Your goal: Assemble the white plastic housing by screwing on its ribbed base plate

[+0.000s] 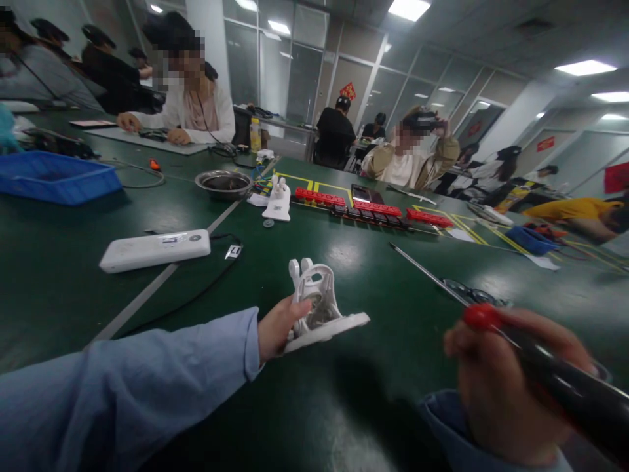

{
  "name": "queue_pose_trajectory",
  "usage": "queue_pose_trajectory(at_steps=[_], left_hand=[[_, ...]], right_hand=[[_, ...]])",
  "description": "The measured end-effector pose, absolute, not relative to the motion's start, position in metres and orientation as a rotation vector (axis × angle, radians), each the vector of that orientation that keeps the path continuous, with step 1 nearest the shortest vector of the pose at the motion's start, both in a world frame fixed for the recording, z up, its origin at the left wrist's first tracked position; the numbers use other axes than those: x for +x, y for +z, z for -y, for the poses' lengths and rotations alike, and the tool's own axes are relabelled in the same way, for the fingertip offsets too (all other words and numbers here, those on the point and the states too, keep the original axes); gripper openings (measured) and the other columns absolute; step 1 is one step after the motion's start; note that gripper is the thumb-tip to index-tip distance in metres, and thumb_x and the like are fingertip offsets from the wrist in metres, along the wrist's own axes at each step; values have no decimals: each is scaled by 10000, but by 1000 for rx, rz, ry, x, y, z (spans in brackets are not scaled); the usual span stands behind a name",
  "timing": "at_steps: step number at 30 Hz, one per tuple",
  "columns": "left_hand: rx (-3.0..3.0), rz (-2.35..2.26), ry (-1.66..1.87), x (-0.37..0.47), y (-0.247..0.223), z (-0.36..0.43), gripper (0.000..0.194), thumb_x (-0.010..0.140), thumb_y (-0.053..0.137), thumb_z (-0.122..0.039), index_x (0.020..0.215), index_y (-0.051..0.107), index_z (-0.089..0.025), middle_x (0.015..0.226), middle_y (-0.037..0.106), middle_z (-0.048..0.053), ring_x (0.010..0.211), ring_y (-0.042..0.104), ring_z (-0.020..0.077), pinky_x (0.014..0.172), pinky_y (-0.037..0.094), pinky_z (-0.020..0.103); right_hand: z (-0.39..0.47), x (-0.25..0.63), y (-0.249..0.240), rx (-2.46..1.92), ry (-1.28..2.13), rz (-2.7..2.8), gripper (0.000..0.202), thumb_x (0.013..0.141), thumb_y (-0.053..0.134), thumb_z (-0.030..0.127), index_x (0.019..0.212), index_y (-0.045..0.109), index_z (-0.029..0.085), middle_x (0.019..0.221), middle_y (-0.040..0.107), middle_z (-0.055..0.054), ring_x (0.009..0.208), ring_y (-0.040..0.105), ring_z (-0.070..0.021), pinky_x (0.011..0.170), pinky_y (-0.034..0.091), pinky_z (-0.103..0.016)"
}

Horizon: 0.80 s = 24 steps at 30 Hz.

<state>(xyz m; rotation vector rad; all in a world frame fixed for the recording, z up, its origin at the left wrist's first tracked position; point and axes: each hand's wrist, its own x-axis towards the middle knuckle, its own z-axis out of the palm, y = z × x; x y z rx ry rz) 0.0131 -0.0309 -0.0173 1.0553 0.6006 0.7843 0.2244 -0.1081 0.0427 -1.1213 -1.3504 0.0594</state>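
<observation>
White plastic bracket (319,308) is being steadied on the green counter (393,262) by the left hand (278,328), gripping it; the right hand (496,387) is clenching a screwdriver (540,367), tip needing lining up.

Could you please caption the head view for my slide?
Left hand steadies a white bracket; right hand grips a screwdriver.

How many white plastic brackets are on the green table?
2. One bracket is held by the left hand near the front; the second bracket stands farther back beside the metal bowl. Others may be hidden.
</observation>
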Motion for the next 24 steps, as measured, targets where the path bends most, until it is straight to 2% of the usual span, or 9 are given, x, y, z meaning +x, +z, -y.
queue_pose_trajectory(at_steps=[3, 5, 7, 10, 13, 16, 18, 20, 24], left_hand=[[1268, -529, 830, 11, -23, 19, 518, 611, 566, -506, 952, 529, -118, 884, 602, 88, 836, 546, 219, 772, 396, 350], [1385, -463, 810, 10, -27, 12, 519, 620, 566, -477, 988, 515, -115, 912, 592, 93, 842, 547, 226, 778, 398, 367], [1512, -435, 766, 7, -29, 6, 520, 625, 555, -460, 1007, 505, -111, 913, 590, 98, 837, 551, 232, 777, 402, 383], [1719, -471, 720, 2, -27, -1, 535, 627, 547, -418, 1053, 476, -102, 975, 568, 113, 874, 541, 239, 789, 400, 393], [2000, -613, 714, -1, -21, -5, 538, 584, 590, -303, 1075, 480, -113, 1101, 507, 116, 987, 486, 249, 868, 350, 397], [2311, -746, 642, -2, -15, -6, 590, 528, 631, -222, 1097, 497, -147, 1173, 475, 104, 1102, 392, 273, 961, 209, 443], [2456, -803, 581, -2, -12, -5, 654, 497, 656, -210, 1127, 483, -167, 1195, 467, 104, 1148, 337, 293, 980, 108, 482], [2519, -875, 548, -2, -12, -3, 712, 480, 674, -217, 1156, 453, -181, 1215, 453, 106, 1172, 300, 304, 977, 64, 505], [2462, -1038, 589, -4, -16, -3, 769, 470, 693, -333, 1167, 424, -155, 1201, 449, 125, 1122, 355, 311, 961, 169, 480]], right_hand=[[81, 230, 37, -1224, 80, 1460, 317, 702, 588, 245, 1005, 504, 201, 825, 570, -31, 651, 571, -144, 552, 482, -282], [62, 238, 24, -1271, -37, 1694, 350, 712, 578, 232, 1050, 497, 194, 920, 571, -56, 786, 567, -169, 703, 468, -321], [43, 245, 9, -1315, -189, 1963, 327, 746, 532, 212, 1070, 497, 186, 944, 558, -73, 866, 531, -186, 766, 435, -322], [25, 248, -5, -1422, -265, 2317, 337, 785, 442, 141, 1118, 471, 181, 961, 545, -84, 894, 492, -191, 767, 420, -295], [19, 244, -10, -1499, -294, 2507, 369, 787, 411, 96, 1140, 452, 195, 945, 553, -71, 890, 480, -186, 748, 417, -269], [21, 241, -11, -1519, -353, 2593, 352, 797, 395, 98, 1122, 468, 210, 930, 558, -72, 885, 480, -184, 725, 416, -254], [24, 242, -12, -1519, -378, 2646, 355, 805, 378, 107, 1131, 463, 219, 918, 566, -76, 872, 489, -183, 701, 417, -249], [29, 242, -9, -1561, -399, 2656, 410, 801, 368, 98, 1191, 408, 220, 871, 582, -77, 825, 507, -185, 659, 420, -253], [40, 226, 8, -1622, -313, 2337, 466, 798, 356, 113, 1255, 317, 193, 817, 600, -74, 781, 526, -189, 667, 417, -288]])
